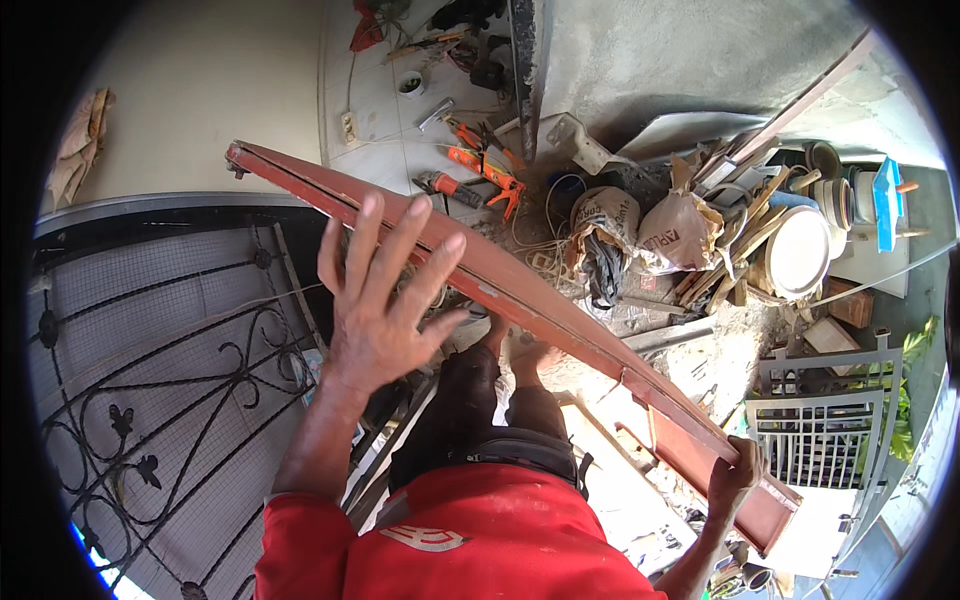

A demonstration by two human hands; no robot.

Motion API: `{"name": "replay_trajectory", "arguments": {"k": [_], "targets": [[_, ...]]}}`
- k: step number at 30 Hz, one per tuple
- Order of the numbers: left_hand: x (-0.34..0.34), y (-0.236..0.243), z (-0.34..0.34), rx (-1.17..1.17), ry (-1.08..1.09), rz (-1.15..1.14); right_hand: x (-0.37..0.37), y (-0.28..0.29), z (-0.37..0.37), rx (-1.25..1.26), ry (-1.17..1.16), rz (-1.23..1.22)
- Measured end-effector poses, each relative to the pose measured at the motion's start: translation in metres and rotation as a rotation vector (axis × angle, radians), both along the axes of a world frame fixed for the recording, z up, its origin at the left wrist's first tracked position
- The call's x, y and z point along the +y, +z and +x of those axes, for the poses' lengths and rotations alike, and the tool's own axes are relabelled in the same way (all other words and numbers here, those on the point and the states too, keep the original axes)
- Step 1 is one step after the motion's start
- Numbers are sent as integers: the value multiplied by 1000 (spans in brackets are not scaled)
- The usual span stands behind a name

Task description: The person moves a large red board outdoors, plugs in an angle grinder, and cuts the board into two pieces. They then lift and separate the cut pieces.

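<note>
A long reddish-brown metal beam (520, 290) crosses in front of me, slanting from the upper left to the lower right. My left hand (385, 300) is raised beside its upper part with the fingers spread; whether the fingertips touch it I cannot tell. Toward the lower right end, my right hand (735, 478) is closed around the beam's edge. A wider reddish-brown panel (680, 455) shows under that end.
A black wrought-iron gate (160, 400) stands at left. On the tiles ahead lie an orange caulking gun (487, 172) and an angle grinder (447, 188). Paper sacks (683, 230), wood strips and a white bucket (797, 252) crowd the right, near a pale metal grille (820, 430).
</note>
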State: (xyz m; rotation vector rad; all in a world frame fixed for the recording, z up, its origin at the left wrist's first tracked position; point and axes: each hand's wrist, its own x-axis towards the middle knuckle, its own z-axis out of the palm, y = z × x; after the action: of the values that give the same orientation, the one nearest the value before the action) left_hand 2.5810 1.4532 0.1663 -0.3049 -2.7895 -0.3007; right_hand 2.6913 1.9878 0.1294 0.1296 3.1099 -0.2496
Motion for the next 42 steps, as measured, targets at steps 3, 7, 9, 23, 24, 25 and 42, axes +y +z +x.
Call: {"name": "replay_trajectory", "arguments": {"k": [3,7,9,23,24,25,42], "targets": [[-28,-4,-40,10,-111,-89,8,-6,3,22,-4,0],[-26,5,-54,-39,-225,-2,30,-12,9,66,10,-17],[-12,15,-57,0,-285,-7,52,-13,12,91,18,-25],[108,52,-106,329,-484,115,193,12,6,175,-28,-11],[107,44,-115,351,-481,123,190,7,0,207,-13,7],[104,34,-125,348,-490,120,189,12,-7,-39,-137,101],[-7,-233,-144,548,-115,580,208,6,-55,-314,-323,258]]}}
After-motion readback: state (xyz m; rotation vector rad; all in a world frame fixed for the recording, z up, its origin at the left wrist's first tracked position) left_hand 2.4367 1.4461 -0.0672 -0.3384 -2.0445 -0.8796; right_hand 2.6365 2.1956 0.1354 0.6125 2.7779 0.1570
